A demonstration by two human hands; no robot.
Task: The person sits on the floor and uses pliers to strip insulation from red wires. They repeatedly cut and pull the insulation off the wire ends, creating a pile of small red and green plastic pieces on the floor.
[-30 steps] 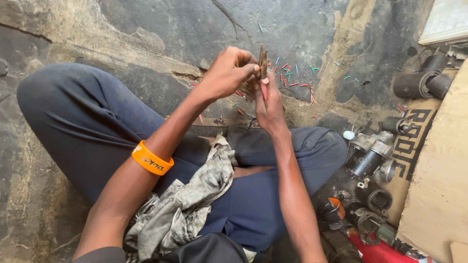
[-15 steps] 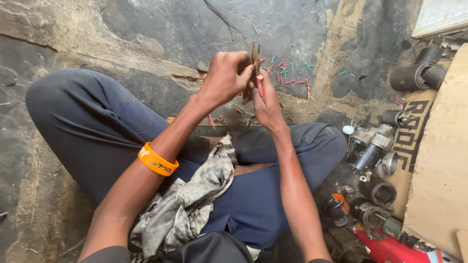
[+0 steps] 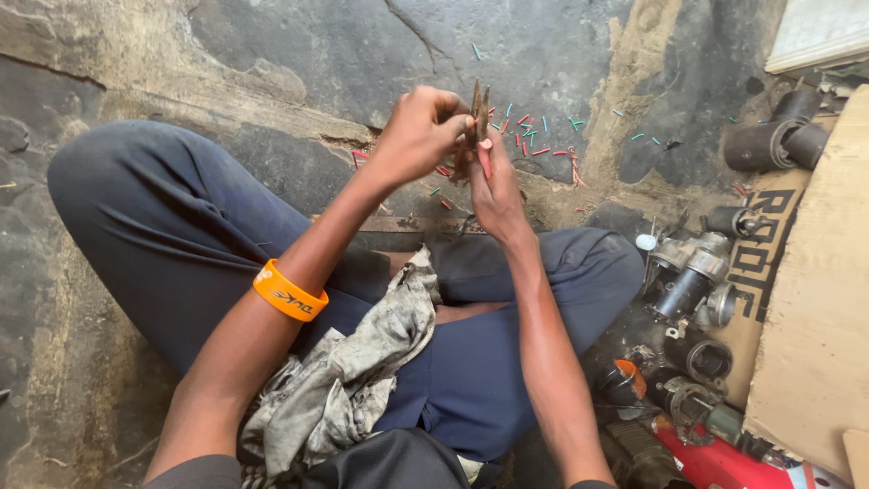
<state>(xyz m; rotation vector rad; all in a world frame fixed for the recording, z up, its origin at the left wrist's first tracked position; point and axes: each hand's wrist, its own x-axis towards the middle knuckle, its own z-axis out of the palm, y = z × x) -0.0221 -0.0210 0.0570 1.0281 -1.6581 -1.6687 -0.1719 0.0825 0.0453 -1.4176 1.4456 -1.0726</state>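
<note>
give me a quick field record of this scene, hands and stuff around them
left hand: pinches thin brown strips at their top
right hand: grips the strips from below
wrist: orange band on left forearm
lap: grey rag on dark blue trousers
floor: red and green wire bits beyond the hands
right side: motor parts, cardboard

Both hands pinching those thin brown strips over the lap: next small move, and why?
Probably slide the right hand fingertips up the thin brown strips. The left hand already pinches them upright, tips splayed apart; what joins them lower down is hidden between the hands.
</note>
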